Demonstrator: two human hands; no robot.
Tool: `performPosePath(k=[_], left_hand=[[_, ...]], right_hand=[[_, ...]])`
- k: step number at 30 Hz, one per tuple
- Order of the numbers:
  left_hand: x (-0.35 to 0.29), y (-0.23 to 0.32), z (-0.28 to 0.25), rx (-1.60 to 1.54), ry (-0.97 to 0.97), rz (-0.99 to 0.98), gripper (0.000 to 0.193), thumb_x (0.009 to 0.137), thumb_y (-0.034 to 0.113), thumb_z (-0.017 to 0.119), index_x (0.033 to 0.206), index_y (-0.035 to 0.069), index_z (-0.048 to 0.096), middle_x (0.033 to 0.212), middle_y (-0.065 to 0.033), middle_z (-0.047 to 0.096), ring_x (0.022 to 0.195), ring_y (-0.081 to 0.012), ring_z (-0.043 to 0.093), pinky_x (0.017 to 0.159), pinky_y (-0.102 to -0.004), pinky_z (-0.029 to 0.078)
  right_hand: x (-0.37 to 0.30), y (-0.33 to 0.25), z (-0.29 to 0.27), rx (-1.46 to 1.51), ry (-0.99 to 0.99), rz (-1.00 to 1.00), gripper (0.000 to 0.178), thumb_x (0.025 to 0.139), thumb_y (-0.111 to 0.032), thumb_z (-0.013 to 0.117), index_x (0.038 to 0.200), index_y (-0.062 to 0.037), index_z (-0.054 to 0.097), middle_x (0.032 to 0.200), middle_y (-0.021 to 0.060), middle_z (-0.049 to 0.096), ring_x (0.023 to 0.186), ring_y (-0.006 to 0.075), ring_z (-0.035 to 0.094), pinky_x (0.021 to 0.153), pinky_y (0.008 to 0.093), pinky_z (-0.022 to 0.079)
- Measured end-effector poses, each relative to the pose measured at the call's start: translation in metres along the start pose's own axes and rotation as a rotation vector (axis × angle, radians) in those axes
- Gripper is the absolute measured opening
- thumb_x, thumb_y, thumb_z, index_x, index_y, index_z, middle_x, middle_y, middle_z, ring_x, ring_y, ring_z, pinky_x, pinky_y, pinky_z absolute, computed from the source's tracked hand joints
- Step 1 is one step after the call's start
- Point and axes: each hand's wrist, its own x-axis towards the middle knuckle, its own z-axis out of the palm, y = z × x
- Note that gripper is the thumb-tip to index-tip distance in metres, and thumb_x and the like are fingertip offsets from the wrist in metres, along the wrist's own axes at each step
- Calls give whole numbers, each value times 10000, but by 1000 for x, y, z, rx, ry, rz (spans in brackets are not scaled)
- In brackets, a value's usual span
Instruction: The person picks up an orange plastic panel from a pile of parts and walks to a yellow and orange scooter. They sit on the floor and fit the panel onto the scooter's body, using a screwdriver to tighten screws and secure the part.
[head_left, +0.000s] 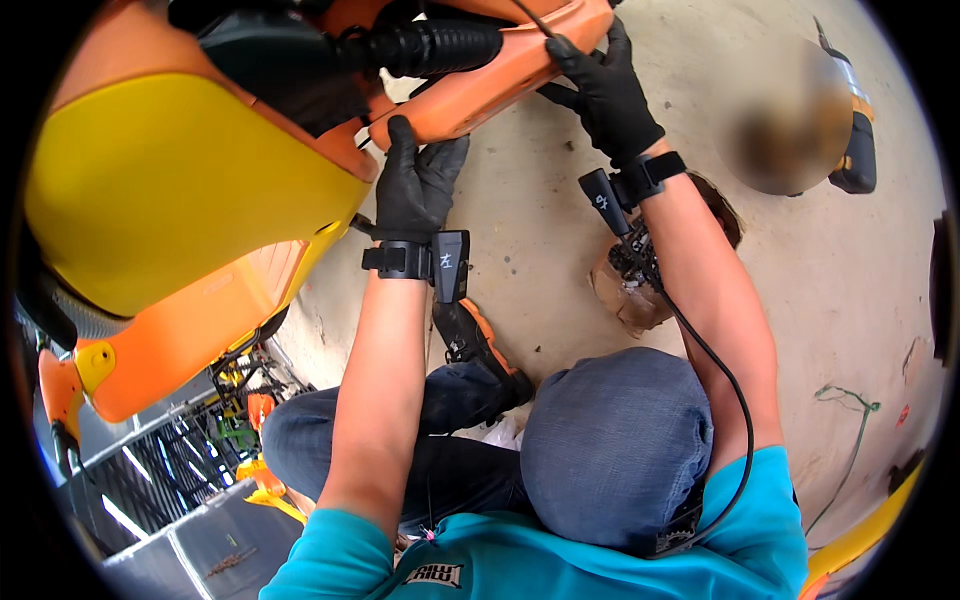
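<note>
A long orange plastic panel slants across the top, on an orange and yellow scooter. My left hand, in a black glove, holds its lower left end, thumb up along the edge and fingers underneath. At its upper right end my right hand, gloved the same way, grips the edge, partly hidden behind the panel. A ribbed black handlebar grip lies just above the panel. The large yellow panel of the scooter is left of my left hand. Black straps with small boxes circle both wrists.
On the concrete floor, a torn brown paper bag with small dark metal parts lies below my right wrist. A blurred round shape and a dark-shod foot are at upper right. Green string lies at right, a yellow part at lower right.
</note>
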Motion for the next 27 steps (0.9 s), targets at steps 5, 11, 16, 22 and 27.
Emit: performPosePath(k=[5,11,16,22,27], left_hand=[[5,-2,3,-18,-25,-16,697,954,403,627,1435,-30,369,1478,-214,420,1359,-363,438,1148,-488,404],[7,-1,-2,-70,-22,-59,711,935,381,663,1430,-36,369,1465,-228,432,1346,-371,453,1138,-485,420],[10,-4,1,-34,11,-46,692,940,379,662,1428,-23,381,1445,-234,458,1320,-383,481,1114,-497,442],[9,-2,-4,-29,1,-53,704,925,395,679,1418,-20,396,1434,-237,470,1312,-381,491,1113,-512,437],[13,6,-11,78,41,-121,717,915,427,686,1398,-28,415,1402,-234,499,1273,-375,524,1091,-499,459]], right_hand=[[9,-7,-9,-128,-37,-174,867,820,-287,827,1481,-96,299,1356,92,512,1157,210,566,909,351,550],[12,-13,-17,-32,-114,-143,796,832,-285,817,1445,-92,348,1312,83,545,1122,179,581,870,338,563],[18,-10,-24,-79,-16,-46,713,852,-294,796,1402,-90,391,1258,77,562,1044,149,604,793,322,583],[21,-22,-24,-181,-110,-103,595,856,-328,787,1311,-88,488,1129,47,608,915,126,610,731,283,567],[27,-28,-31,-199,-220,-92,620,834,-346,804,1309,-86,503,1099,41,610,868,117,598,688,273,548]])
